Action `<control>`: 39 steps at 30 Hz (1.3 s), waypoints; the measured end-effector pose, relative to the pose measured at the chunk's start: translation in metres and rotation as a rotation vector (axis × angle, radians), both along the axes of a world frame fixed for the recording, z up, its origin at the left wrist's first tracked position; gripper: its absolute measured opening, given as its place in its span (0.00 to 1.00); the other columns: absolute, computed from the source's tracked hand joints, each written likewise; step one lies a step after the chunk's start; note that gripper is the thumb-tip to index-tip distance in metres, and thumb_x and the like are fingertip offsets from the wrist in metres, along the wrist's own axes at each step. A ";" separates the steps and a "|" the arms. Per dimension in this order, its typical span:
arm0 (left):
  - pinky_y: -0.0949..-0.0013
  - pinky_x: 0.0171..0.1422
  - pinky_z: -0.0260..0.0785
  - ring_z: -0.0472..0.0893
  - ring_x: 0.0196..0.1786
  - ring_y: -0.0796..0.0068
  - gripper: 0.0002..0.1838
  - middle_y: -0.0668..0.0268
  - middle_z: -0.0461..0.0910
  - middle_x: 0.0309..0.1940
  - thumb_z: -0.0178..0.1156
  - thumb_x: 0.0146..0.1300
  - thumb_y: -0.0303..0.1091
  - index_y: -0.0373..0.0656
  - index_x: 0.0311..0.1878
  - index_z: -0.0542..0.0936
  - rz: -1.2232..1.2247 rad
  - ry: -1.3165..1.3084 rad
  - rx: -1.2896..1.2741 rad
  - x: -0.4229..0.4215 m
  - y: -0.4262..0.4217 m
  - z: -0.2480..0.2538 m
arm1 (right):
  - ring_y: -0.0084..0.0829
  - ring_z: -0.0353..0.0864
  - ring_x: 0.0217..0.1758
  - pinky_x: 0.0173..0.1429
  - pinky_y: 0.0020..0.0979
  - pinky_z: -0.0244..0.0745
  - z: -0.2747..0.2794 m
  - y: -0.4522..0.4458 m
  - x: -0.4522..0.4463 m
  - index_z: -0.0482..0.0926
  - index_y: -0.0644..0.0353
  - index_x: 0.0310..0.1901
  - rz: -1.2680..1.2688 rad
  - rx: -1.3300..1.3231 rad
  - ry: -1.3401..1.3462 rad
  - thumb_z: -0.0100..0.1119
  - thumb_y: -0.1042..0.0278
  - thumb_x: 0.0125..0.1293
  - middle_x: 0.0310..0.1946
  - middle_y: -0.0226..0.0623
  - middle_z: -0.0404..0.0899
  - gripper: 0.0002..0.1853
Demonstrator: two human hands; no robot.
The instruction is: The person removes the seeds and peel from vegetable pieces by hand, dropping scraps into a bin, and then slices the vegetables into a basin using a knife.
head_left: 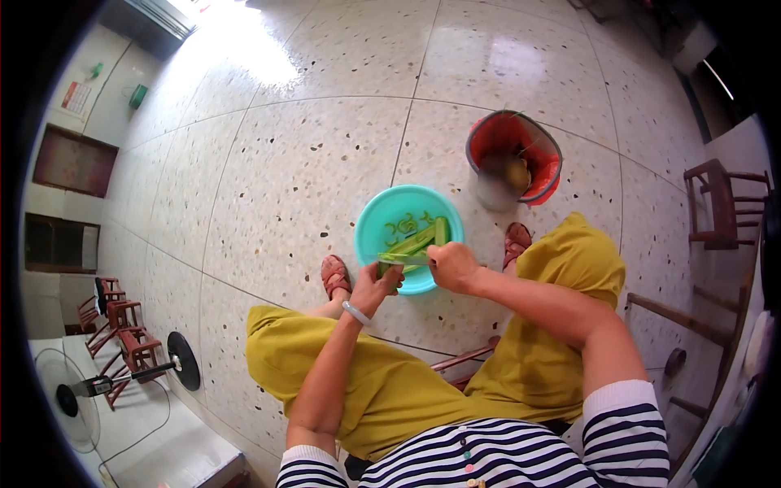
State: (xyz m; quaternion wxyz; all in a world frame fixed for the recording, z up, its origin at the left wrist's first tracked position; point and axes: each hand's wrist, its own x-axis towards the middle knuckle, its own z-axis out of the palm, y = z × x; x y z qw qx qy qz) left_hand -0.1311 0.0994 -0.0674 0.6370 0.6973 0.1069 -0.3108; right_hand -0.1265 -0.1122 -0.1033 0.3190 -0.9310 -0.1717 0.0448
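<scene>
A turquoise basin point(368, 213) stands on the floor between my feet. Inside it lie thin, curved green slices point(407, 224) and long halved pieces of green gourd point(442, 231), which look like bitter melon. My left hand point(380, 281) is closed around a green gourd piece point(393, 281) over the basin's near rim. My right hand point(453, 267) grips a knife point(404, 259), its handle hidden in the fist. The blade points left across the gourd piece, close to my left fingers. Whether the edge is cutting into it, I cannot tell.
Beyond my right foot stands a bin point(474, 146) with a red liner and scraps inside. Wooden chairs point(720, 203) are at the right, and small stools point(140, 351) at the left. A standing fan point(77, 400) is at the lower left.
</scene>
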 end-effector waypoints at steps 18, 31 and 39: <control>0.62 0.54 0.74 0.80 0.49 0.66 0.17 0.60 0.80 0.49 0.46 0.75 0.41 0.40 0.58 0.71 0.018 0.156 -0.442 0.001 0.023 -0.041 | 0.51 0.78 0.24 0.27 0.46 0.72 0.043 0.010 -0.004 0.70 0.61 0.26 0.039 0.134 -0.141 0.58 0.72 0.57 0.18 0.49 0.75 0.07; 0.68 0.46 0.78 0.81 0.46 0.72 0.13 0.63 0.80 0.44 0.48 0.74 0.36 0.41 0.56 0.72 -0.101 0.016 -0.247 0.001 0.013 -0.024 | 0.52 0.79 0.25 0.27 0.46 0.73 0.036 0.011 -0.002 0.69 0.61 0.26 0.031 0.116 -0.155 0.59 0.73 0.56 0.18 0.49 0.75 0.08; 0.74 0.33 0.75 0.78 0.32 0.78 0.09 0.66 0.80 0.31 0.58 0.69 0.32 0.36 0.45 0.77 0.071 -0.024 -0.136 -0.005 -0.004 -0.002 | 0.51 0.80 0.26 0.30 0.47 0.74 0.028 0.007 -0.002 0.71 0.61 0.28 0.062 0.054 -0.088 0.59 0.71 0.58 0.19 0.49 0.76 0.07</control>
